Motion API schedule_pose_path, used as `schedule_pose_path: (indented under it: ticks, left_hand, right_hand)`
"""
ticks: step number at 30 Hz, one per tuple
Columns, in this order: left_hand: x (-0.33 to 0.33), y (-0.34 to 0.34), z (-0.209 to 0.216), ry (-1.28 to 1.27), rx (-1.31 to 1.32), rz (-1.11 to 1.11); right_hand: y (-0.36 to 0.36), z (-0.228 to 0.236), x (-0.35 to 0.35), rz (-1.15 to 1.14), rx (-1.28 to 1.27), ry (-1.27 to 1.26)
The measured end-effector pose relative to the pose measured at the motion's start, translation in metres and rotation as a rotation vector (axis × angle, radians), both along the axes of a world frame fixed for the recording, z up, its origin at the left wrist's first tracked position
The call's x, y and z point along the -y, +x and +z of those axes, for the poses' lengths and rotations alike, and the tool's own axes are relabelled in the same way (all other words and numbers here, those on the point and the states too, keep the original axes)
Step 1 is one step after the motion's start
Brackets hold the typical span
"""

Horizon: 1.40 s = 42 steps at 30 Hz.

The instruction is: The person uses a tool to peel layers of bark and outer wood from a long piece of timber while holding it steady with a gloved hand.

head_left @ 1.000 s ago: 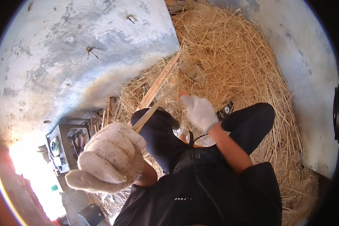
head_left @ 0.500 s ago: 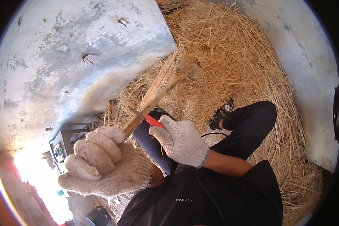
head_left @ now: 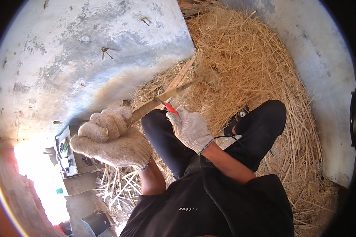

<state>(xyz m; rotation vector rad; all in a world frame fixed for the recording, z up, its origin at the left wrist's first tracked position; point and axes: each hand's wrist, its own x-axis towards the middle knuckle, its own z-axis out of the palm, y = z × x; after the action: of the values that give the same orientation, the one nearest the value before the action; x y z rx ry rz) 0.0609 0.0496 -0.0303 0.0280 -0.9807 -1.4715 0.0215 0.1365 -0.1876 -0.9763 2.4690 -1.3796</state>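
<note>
My left hand (head_left: 112, 138), in a thick knitted work glove, is closed around the near end of a long flat strip of bamboo or wood (head_left: 178, 89). The strip slants away to the right, its far end over the straw. My right hand (head_left: 192, 131), in a thinner whitish glove, grips a knife by its red handle (head_left: 171, 109). The knife's short dark blade (head_left: 160, 101) lies against the strip, a little beyond my left fist. Behind it, a second pale strip (head_left: 182, 73) leans across the straw near the wall corner.
A heap of straw-like shavings (head_left: 241, 59) covers the floor ahead and to the right. A weathered wall block (head_left: 79, 51) stands at left, and another wall (head_left: 304, 55) at right. My dark-trousered legs (head_left: 261, 122) are bent below the hands. A boxy stand (head_left: 73, 154) is at lower left.
Both hands have moved farther from my body, taking the strip and knife with them. The strip lies at a flatter angle, and the blade sits slightly farther along it. The view has shifted a little.
</note>
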Motion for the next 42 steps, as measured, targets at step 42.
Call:
schedule_pose_path:
  ticks: [42]
  left_hand:
    - [0.021, -0.010, -0.001, -0.264, -0.040, -0.367]
  right_hand:
    - [-0.035, -0.013, -0.007, -0.114, 0.003, -0.050]
